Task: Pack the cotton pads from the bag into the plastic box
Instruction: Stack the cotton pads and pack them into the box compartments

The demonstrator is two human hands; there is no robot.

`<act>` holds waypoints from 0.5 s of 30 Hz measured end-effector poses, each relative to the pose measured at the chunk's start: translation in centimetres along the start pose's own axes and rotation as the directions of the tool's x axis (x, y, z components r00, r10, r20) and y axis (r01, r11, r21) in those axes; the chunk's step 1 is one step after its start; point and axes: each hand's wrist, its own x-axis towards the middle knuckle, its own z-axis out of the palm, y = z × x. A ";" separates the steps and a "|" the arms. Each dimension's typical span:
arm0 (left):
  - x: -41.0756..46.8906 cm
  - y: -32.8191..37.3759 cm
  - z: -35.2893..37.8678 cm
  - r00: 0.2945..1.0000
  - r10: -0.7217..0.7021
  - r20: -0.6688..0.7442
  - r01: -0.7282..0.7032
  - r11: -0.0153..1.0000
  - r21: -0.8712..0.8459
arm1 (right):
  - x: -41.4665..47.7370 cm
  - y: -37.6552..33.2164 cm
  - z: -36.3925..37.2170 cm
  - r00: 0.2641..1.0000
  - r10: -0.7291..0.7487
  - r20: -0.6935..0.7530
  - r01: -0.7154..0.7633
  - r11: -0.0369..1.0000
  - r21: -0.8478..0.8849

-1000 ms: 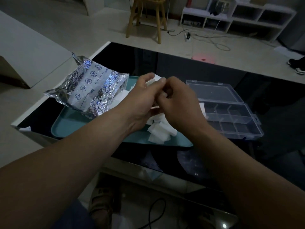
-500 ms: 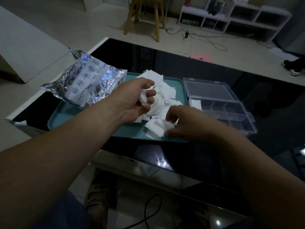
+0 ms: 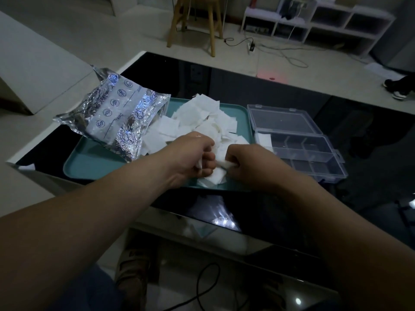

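so, from the head view, the only one you have: the cotton pads (image 3: 202, 117) lie in a loose white heap on the teal tray (image 3: 89, 164) in the middle of the frame, spilling from the mouth of the crinkled foil bag (image 3: 116, 117) at centre left. your left hand (image 3: 190, 156) has its fingers curled in, with a bit of white pad showing between them. your right hand (image 3: 249, 162) is curled too, pinching a pad at its fingertips. the two hands sit close together over the near edge of the heap.

these pads look very light, soft and limp. they will likely fold, cling to each other and come up several at a time, so pinch one by a corner or edge and peel it off the rest. a hard squeeze should do no harm beyond crumpling it.

the plastic box (image 3: 310, 158) stands just right of the tray, its clear lid (image 3: 280, 120) laid open toward the back. one white pad (image 3: 265, 140) appears to sit in the leftmost compartment; the others look empty. the dividers are narrow, so a pad may need to go in flat and square. the box probably slides easily on the glossy dark table (image 3: 224, 77).

nothing lies between the heap and the box except the tray's raised rim. a wooden stool (image 3: 195, 21) and a floor cable (image 3: 269, 47) sit at the upper frame, well apart.
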 end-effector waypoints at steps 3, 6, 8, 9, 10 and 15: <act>0.0 -0.3 0.4 0.999 0.038 0.006 -0.038 0.999 -0.029 | -0.1 0.2 -1.3 0.995 0.051 -0.089 -0.042 0.995 0.093; -0.1 0.2 0.6 0.997 0.059 -0.044 -0.065 0.988 -0.139 | -0.4 0.0 -2.4 0.971 0.113 -0.212 -0.067 0.975 0.210; -0.1 0.3 0.6 0.998 0.046 -0.031 -0.051 0.979 -0.199 | -0.6 -0.7 -2.6 0.931 0.155 -0.331 -0.067 0.963 0.262; 0.0 0.3 0.5 0.999 0.042 0.010 -0.039 0.974 -0.223 | -0.7 -1.2 -2.5 0.911 0.164 -0.379 -0.059 0.960 0.273; 0.0 0.4 0.5 0.996 0.045 0.073 -0.026 0.969 -0.246 | -0.7 -1.7 -2.3 0.897 0.162 -0.411 -0.048 0.961 0.274; -0.5 0.6 0.5 0.986 0.101 0.134 -0.055 0.948 -0.313 | -0.5 -3.3 -1.2 0.906 0.022 -0.424 0.092 0.965 0.246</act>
